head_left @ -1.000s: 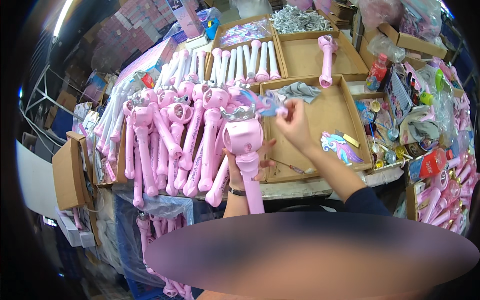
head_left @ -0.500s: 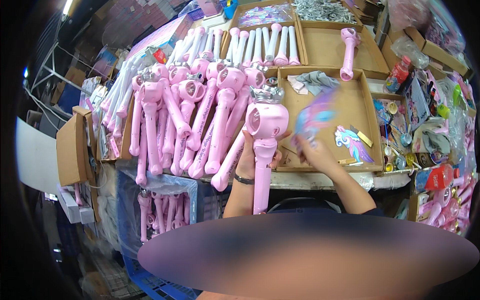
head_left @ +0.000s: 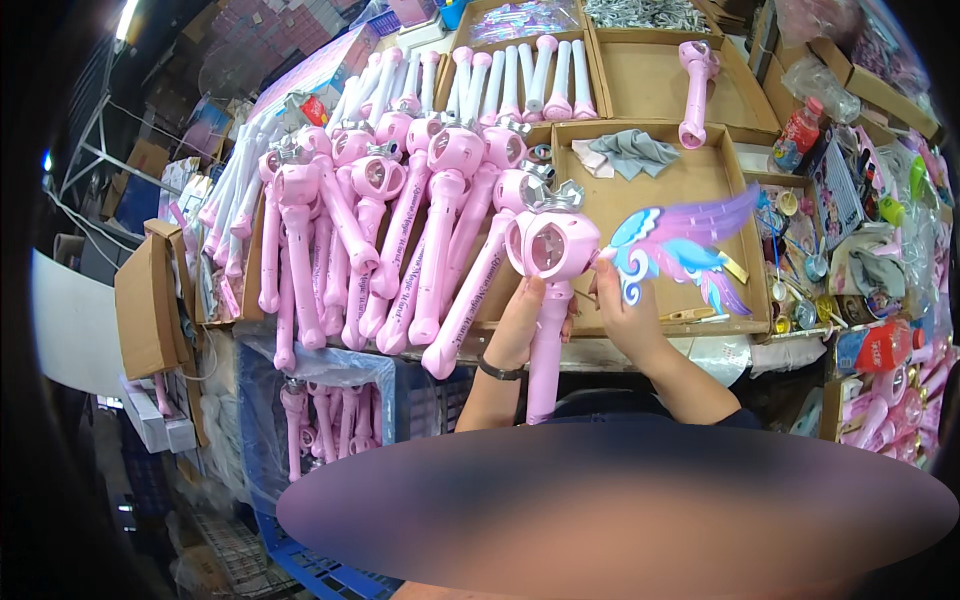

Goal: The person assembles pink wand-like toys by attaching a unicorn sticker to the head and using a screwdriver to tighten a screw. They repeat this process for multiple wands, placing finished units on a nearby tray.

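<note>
Closest in, the left hand (head_left: 522,325) is wrapped around the handle of a pink toy wand (head_left: 549,300), holding it upright in front of the chest, a dark band on that wrist. Right beside it, the right hand (head_left: 622,318) pinches the root of a blue-and-purple wing piece (head_left: 680,250), fingers closed on it, pressing it against the right side of the wand's round head, where a small silver crown sits on top. The wing fans out to the right, over the shallow cardboard tray (head_left: 650,200) behind. In that tray lies a crumpled grey cloth (head_left: 632,150) near the far edge. To the left, a big heap of finished pink wands (head_left: 390,230) leans across the bench, heads up, handles spilling toward the front edge. Farther back, a row of pale pink handles (head_left: 520,75) stands in another box, and one lone pink wand (head_left: 694,85) rests in the tray beyond. Off to the right, a red bottle (head_left: 797,135) sits among colourful clutter.
</note>
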A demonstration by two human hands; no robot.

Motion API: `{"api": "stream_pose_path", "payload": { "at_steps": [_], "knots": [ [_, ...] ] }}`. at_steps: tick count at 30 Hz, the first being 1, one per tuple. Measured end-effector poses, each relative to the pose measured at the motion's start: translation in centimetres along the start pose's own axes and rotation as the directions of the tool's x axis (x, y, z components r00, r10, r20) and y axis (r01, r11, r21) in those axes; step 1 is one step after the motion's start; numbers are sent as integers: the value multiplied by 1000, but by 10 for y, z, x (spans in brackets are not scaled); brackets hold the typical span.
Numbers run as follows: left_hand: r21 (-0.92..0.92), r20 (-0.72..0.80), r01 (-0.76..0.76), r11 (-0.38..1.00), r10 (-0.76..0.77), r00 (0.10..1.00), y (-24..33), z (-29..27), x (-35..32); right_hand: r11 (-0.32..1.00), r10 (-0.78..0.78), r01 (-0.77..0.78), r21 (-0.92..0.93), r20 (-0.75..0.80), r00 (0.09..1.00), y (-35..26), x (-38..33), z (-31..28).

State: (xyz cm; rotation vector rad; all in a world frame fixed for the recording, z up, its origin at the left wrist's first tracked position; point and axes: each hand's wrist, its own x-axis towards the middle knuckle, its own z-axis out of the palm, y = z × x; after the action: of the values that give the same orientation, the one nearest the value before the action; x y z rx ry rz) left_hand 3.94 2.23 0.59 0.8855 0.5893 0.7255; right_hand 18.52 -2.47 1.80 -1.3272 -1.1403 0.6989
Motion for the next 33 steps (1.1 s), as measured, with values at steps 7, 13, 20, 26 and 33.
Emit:
{"api": "stream_pose_path", "payload": {
  "at_steps": [7, 13, 20, 26, 33],
  "knots": [
    [24, -16, 3, 1000, -3, 1000, -3, 6, 1, 984, 56, -55, 168, -2, 998, 9, -8, 7],
    [48, -76, -2, 999, 6, 997, -7, 1, 1, 999, -52, 52, -14, 8, 999, 13, 5, 11],
    [-92, -46, 52, 994, -56, 997, -10, -11, 1, 959, 230, -269, 89, 307, 923, 1, 7, -17],
    [9, 4, 44, 999, -44, 999, -10, 0, 2, 974, 117, -130, 184, 77, 990, 26, -9, 12],
    [64, -155, 7, 998, 3, 988, -10, -6, 0, 996, 78, -84, 18, 228, 971, 19, 16, 2]
  ]
}}
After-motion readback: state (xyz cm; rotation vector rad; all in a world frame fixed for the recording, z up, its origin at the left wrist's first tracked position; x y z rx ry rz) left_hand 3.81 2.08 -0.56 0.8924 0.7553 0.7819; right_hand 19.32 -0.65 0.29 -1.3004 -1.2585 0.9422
